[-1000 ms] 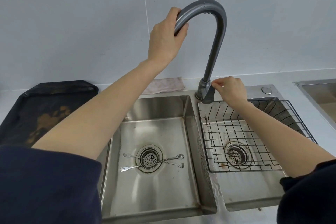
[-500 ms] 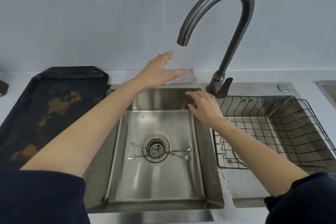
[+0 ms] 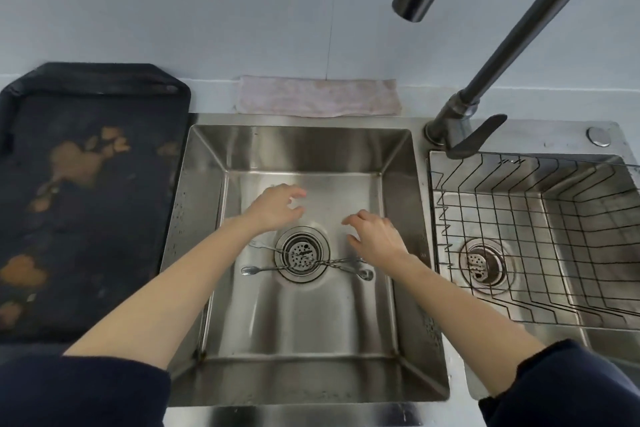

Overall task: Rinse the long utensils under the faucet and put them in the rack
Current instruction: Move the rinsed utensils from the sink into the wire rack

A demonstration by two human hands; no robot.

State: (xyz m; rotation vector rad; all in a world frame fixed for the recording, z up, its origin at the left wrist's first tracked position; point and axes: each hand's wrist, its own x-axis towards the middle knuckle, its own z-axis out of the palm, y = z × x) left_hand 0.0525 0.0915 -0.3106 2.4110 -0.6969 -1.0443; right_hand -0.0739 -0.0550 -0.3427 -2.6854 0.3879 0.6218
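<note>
Steel utensils bear no readable marks beneath both empty hands

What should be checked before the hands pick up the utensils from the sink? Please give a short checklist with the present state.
1. Left hand empty and open: ok.
2. Right hand empty and open: ok.
3. Utensils reachable, lying crossed over the drain of the left basin: ok.
4. Water running from the faucet: not ok, no stream shows.
5. Spout over the left basin: cannot tell.
6. Wire rack free to receive them: ok, nothing lies in it.
</note>
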